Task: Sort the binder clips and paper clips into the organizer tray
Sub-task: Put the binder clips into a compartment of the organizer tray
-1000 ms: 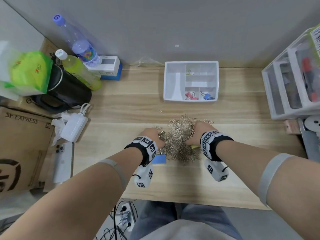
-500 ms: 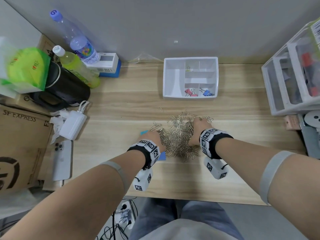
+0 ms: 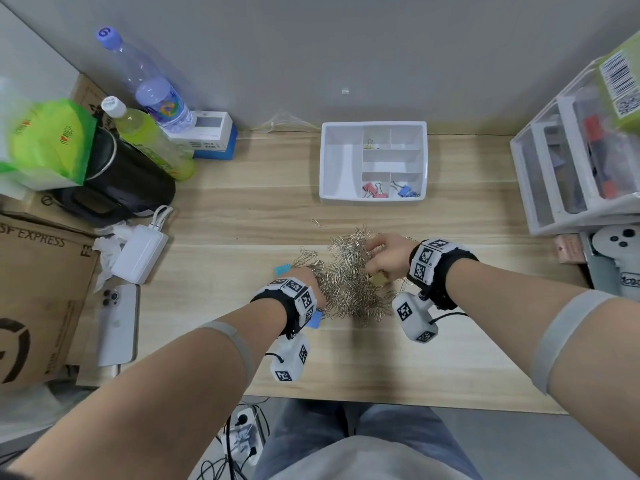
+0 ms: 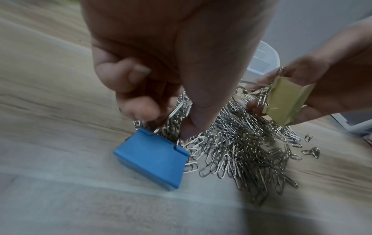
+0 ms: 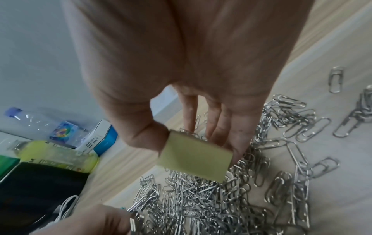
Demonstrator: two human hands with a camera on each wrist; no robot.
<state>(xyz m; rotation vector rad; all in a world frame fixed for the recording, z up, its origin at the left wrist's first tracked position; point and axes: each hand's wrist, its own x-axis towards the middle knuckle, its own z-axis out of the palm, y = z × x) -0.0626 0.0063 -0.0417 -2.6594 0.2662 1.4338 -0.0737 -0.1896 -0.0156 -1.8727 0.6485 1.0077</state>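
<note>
both forearms reach up from the lower frame to the middle of the bench (image 3: 221,220). the left hand (image 4: 161,63) has its thumb and fingers curled, pinching the wire handles of a blue binder clip (image 4: 153,160) whose body sits low, at the left edge of the paper clip pile (image 3: 346,282) (whether it touches the wood i cannot tell). the right hand (image 5: 181,79) hangs over the pile's right side, thumb and fingers closed on a yellow binder clip (image 5: 196,160) — its fingers point down toward the clips.

counts: two large binder clips in the hands, one blue and one yellow. a second bit of blue (image 3: 283,270) shows just above the left wrist in the head view; what it is i cannot tell. the paper clips are one dense silver heap, too many to count, with a few strays around its edges.

the white organizer tray (image 3: 337,161) stands in the upper middle of the frame, well apart from the pile. its front compartments hold pink binder clips (image 3: 373,190) and blue small clips (image 3: 405,192) — one yellowish small clip (image 3: 369,144) sits in a back compartment.
</note>
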